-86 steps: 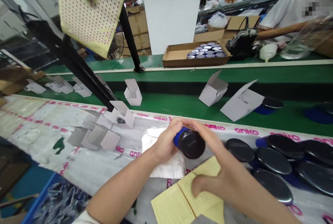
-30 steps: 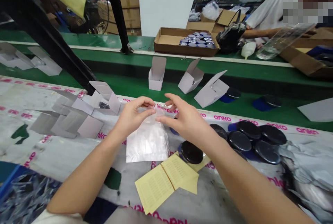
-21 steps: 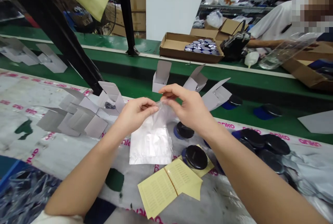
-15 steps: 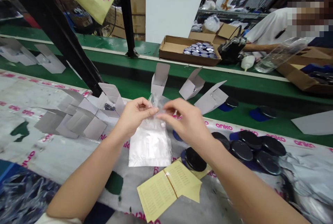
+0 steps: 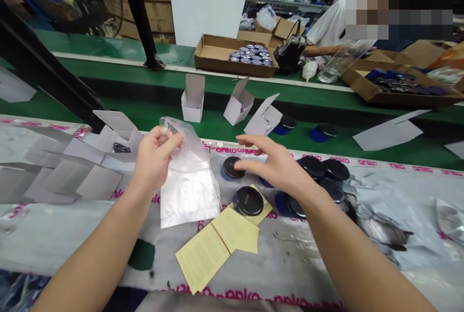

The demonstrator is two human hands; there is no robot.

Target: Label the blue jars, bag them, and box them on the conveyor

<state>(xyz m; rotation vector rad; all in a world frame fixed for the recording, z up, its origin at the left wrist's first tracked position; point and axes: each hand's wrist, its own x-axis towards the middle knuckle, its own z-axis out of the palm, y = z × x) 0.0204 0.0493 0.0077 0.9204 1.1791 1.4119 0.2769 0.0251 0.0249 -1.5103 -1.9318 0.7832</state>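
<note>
My left hand (image 5: 155, 152) pinches the top of a clear plastic bag (image 5: 188, 145), lifted over a stack of flat plastic bags (image 5: 188, 201) on the table. With fingers apart, my right hand (image 5: 270, 160) hovers beside a round blue item with a black lid (image 5: 234, 167), and I cannot tell whether it touches it. Nearer to me, another black-lidded blue item (image 5: 249, 200) rests on yellow printed slips (image 5: 206, 249) held by a band. Several more black-lidded items (image 5: 335, 169) sit partly behind my right forearm.
Open white boxes (image 5: 90, 167) crowd the left side. More white boxes (image 5: 193, 104) stand along the green conveyor (image 5: 152, 94). A cardboard tray (image 5: 213, 63) holds several round blue items at the back. Across the line is a person (image 5: 326, 27). Crumpled plastic (image 5: 391, 210) lies right.
My hands have parted: the left moved left with the bag's top, while the right let go and opened toward the round items. The whole view has turned to the right.
</note>
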